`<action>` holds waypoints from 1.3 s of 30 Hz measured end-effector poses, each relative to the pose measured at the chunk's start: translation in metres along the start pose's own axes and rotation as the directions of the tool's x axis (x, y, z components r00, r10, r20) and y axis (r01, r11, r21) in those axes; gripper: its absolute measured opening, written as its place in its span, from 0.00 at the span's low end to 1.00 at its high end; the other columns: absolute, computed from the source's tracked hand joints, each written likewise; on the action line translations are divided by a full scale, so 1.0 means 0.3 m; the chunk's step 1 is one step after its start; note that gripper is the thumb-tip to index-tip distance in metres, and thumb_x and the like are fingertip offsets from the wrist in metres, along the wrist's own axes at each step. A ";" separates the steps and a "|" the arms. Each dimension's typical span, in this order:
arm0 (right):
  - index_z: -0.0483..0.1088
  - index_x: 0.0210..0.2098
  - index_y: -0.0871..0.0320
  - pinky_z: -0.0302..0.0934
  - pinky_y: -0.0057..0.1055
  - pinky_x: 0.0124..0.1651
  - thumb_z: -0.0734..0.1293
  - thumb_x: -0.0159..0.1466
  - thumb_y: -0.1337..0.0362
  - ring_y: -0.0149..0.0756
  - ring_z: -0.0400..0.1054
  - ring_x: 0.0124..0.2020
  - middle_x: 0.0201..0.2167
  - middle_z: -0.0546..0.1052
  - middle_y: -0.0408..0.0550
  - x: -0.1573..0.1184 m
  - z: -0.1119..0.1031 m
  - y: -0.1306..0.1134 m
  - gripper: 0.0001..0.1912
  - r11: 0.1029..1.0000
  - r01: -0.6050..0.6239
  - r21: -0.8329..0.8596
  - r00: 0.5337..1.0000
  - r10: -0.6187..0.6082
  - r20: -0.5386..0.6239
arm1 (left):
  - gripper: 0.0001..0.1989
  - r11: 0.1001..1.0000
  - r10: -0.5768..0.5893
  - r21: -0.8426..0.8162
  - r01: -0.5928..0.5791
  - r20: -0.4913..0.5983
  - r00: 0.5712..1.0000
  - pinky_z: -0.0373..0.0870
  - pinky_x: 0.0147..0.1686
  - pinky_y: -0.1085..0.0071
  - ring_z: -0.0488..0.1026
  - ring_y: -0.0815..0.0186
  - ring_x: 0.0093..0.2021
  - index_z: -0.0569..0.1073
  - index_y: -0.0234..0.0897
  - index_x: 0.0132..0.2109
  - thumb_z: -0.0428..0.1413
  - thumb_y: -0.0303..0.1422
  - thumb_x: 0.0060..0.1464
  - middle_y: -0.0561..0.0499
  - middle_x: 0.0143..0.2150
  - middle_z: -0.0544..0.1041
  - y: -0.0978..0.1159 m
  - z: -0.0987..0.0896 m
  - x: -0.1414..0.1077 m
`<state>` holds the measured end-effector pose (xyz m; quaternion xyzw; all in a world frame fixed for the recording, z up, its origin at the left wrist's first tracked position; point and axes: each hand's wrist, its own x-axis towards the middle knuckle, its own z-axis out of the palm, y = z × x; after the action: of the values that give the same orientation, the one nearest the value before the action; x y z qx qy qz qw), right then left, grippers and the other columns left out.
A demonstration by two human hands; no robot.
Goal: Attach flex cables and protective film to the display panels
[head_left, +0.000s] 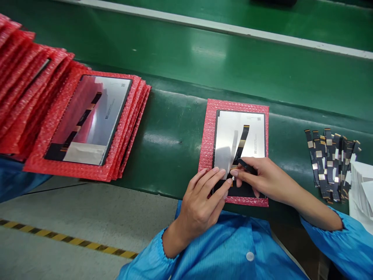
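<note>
In front of me a display panel (253, 147) lies back side up on a red bubble-wrap bag (207, 132). A dark flex cable (243, 136) runs slantwise over its silvery back, its lower end near the panel's black bottom strip. My left hand (205, 198) rests with outstretched fingers on the panel's lower left part, fingertips beside the cable's lower end. My right hand (259, 177) is closed around a slim black tool (247, 166) whose exact kind I cannot make out. Its fingertips are close to the cable and to my left fingertips.
To the left, another display panel (96, 112) with a cable lies on stacked red bubble-wrap bags (29, 89). Several loose flex cables (329, 163) are spread at the right, beside white sheets (361, 186). The green bench (169, 136) has a pale rail (204, 23) behind it.
</note>
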<state>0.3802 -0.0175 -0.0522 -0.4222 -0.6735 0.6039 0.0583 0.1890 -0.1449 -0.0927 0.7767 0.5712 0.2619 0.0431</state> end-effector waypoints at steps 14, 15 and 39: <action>0.72 0.30 0.50 0.59 0.23 0.09 0.66 0.64 0.57 0.28 0.69 0.10 0.21 0.78 0.38 -0.001 0.003 0.010 0.08 1.000 0.001 0.005 1.000 -0.001 0.001 | 0.18 0.995 0.098 -0.005 -0.098 -0.065 0.993 0.69 0.63 0.56 0.70 0.63 0.63 0.73 0.44 0.57 0.60 0.32 0.60 0.51 0.61 0.74 -0.010 0.013 -0.012; 0.72 0.30 0.50 0.58 0.23 0.09 0.67 0.64 0.57 0.29 0.69 0.09 0.21 0.78 0.38 -0.001 0.004 0.010 0.08 1.000 0.001 0.010 1.000 -0.001 -0.001 | 0.18 0.992 0.128 0.020 -0.126 -0.090 0.988 0.69 0.63 0.56 0.71 0.64 0.63 0.73 0.44 0.56 0.61 0.33 0.59 0.51 0.59 0.76 -0.013 0.016 -0.019; 0.67 0.40 0.49 0.60 0.25 0.21 0.67 0.65 0.51 0.32 0.71 0.18 0.22 0.76 0.35 -0.036 -0.007 -0.024 0.10 0.956 0.046 -0.290 0.976 -0.105 -0.191 | 0.23 0.956 0.147 0.272 -0.114 -0.105 0.984 0.67 0.65 0.55 0.75 0.61 0.58 0.68 0.44 0.62 0.54 0.44 0.63 0.55 0.60 0.75 0.013 0.074 -0.087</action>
<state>0.3847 -0.0222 -0.0407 -0.4598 -0.7594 0.4516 0.0893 0.1971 -0.1648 -0.1196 0.7938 0.5501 0.2330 -0.1139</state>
